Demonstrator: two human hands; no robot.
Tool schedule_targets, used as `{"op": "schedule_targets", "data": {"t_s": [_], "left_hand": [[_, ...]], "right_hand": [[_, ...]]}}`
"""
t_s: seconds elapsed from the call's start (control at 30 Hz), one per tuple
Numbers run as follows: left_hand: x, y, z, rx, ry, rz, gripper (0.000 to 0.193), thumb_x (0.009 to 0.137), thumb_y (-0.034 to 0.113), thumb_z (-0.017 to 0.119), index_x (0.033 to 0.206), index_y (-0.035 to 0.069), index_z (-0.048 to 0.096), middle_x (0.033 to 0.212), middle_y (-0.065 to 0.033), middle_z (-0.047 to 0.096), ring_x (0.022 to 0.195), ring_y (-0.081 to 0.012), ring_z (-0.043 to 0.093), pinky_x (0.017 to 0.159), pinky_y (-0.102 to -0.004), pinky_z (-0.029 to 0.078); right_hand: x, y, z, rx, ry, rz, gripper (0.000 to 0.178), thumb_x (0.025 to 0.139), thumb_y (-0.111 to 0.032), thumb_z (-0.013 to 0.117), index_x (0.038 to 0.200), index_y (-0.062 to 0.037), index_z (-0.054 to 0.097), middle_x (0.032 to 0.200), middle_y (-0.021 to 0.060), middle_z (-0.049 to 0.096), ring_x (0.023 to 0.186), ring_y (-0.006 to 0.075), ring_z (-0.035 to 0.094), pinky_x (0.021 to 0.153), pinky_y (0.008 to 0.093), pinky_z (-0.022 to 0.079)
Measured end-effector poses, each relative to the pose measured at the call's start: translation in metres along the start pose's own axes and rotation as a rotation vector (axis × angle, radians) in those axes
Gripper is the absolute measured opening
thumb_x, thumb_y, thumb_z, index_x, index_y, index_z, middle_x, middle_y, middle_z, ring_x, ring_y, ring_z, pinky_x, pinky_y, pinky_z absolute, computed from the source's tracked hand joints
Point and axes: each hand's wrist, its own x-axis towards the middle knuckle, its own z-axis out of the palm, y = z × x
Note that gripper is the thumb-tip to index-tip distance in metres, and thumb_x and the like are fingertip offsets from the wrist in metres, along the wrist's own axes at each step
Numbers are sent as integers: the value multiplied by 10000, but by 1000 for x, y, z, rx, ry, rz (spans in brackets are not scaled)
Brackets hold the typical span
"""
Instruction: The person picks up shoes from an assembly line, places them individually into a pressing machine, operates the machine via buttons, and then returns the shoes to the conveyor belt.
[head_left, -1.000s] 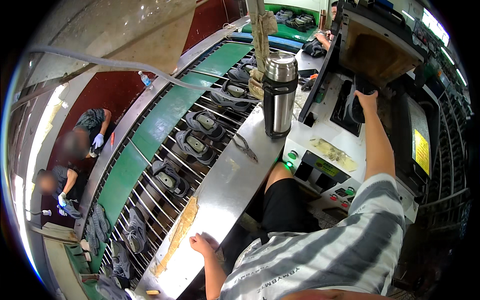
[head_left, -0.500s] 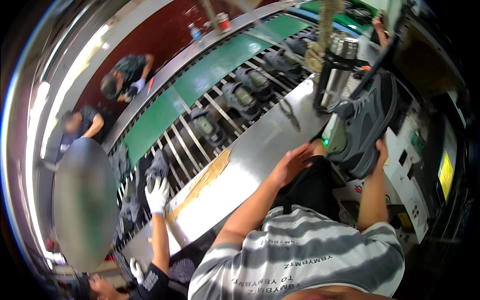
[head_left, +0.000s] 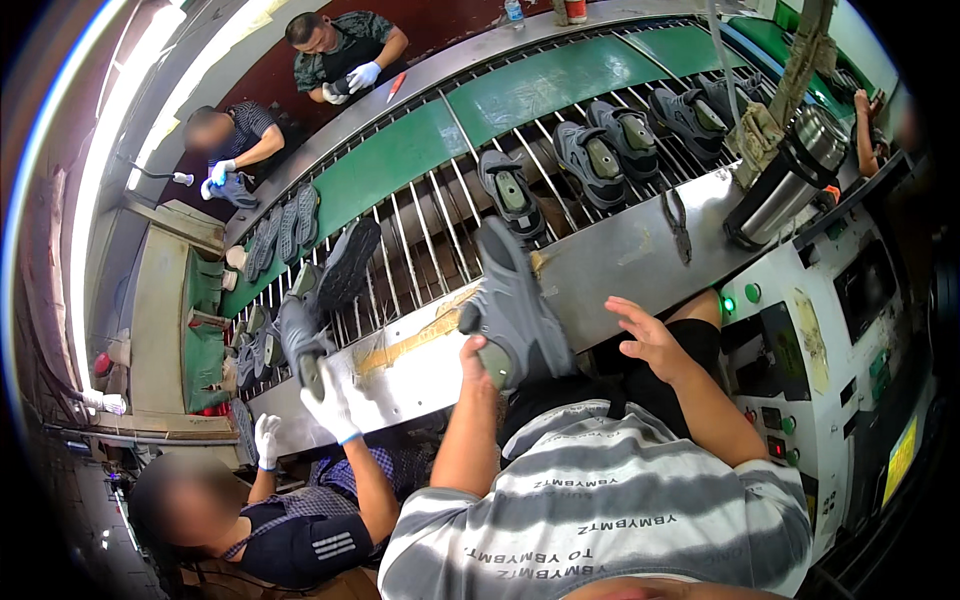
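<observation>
A grey sneaker with a thick sole stands tilted on end in front of me, its toe pointing away. My left hand grips it at the near end, thumb up beside a pale green patch. To its right my right hand is off the sneaker, fingers spread and holding nothing. Several like sneakers rest on the roller conveyor, the nearest a grey sneaker just beyond the held one. Pliers lie on the metal ledge.
A steel flask stands at the ledge's right end. A white control panel with green lights is at my right. On my left a co-worker's gloved hand holds another grey sneaker. Two people work across the conveyor.
The sneaker has moved from the machine at my right to the ledge's front edge, now in my left hand. My right hand has let go. The view has turned left.
</observation>
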Motion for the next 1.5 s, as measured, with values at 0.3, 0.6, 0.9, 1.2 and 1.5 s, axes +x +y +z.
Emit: {"op": "schedule_targets", "data": {"t_s": [0.3, 0.6, 0.9, 1.2, 1.5], "left_hand": [[157, 181, -79, 672, 344, 200, 165, 721, 119, 598, 870, 50, 588, 768, -75, 610, 645, -231, 624, 607, -383, 545], [291, 151, -60, 987, 391, 220, 514, 615, 11, 675, 1120, -36, 587, 838, -85, 617, 686, -198, 581, 631, -335, 482], [265, 158, -109, 584, 689, 387, 470, 778, 274, 671, 1156, 28, 536, 917, -94, 542, 669, -229, 544, 601, -338, 483], [231, 266, -135, -223, 1221, 684, 903, 747, 480, 666, 1402, 34, 234, 1401, -224, 338, 1105, -375, 505, 906, -457, 471], [299, 333, -172, -368, 1456, 639, 1040, 581, 539, 778, 1350, 61, 267, 1424, -210, 341, 1212, -402, 447, 1008, -546, 358]], "right_hand": [[-50, 68, -35, -6, 423, 6, 443, 764, -76, 631, 1200, -35, 562, 1340, 75, 464, 1255, 198, 441, 1035, 356, 334], [-70, 109, -44, -334, 517, 61, 261, 746, 18, 634, 1003, -16, 610, 992, 58, 598, 863, 150, 572, 781, 265, 459], [-84, 147, -79, -908, 679, 31, 75, 725, 34, 615, 788, -6, 605, 713, 90, 529, 576, 194, 526, 558, 280, 443], [-61, 153, -82, -1013, 688, 69, 46, 708, 32, 585, 725, -9, 574, 664, 65, 462, 540, 162, 449, 526, 269, 388], [-43, 162, -84, -1067, 719, 155, 32, 700, 15, 558, 705, -9, 538, 642, 60, 430, 518, 150, 400, 502, 267, 351]]}}
